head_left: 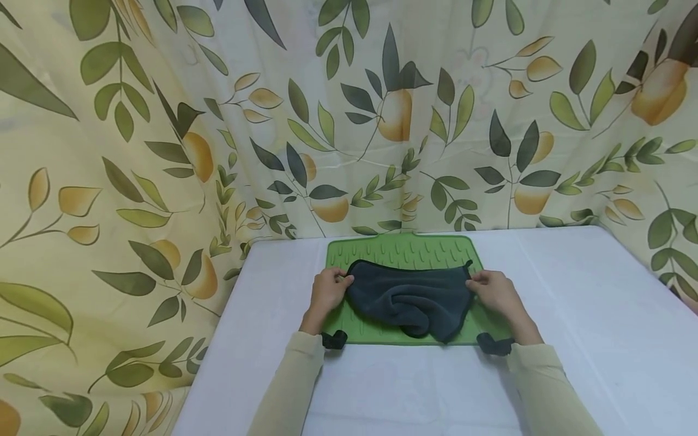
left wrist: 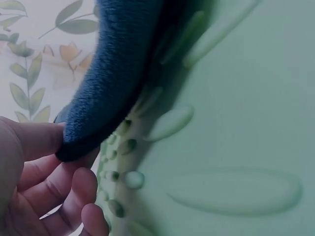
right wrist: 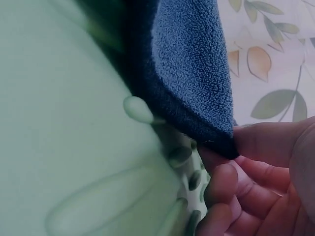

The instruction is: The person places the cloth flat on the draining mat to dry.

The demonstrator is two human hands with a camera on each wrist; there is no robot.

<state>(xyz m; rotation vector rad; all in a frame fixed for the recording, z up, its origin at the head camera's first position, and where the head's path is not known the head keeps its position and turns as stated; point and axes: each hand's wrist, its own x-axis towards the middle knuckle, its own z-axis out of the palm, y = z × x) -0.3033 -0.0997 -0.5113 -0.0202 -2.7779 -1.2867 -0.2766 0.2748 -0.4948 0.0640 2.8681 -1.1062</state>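
My left hand [head_left: 329,292] and right hand [head_left: 495,293] each pinch an upper corner of a dark cloth [head_left: 376,293] sagging over a green mat [head_left: 400,245] on the worktop [head_left: 567,284]. I judge it light, soft and floppy, best held by its bound corners.

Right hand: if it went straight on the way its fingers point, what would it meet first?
The right hand would likely meet the dark cloth first, as it already pinches that cloth's corner; height above the green mat is unclear.

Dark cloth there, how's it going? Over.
Left hand, right hand: each pinching a corner. Dark cloth: spread between them, rumpled, over green mat. Nothing visibly in the way.
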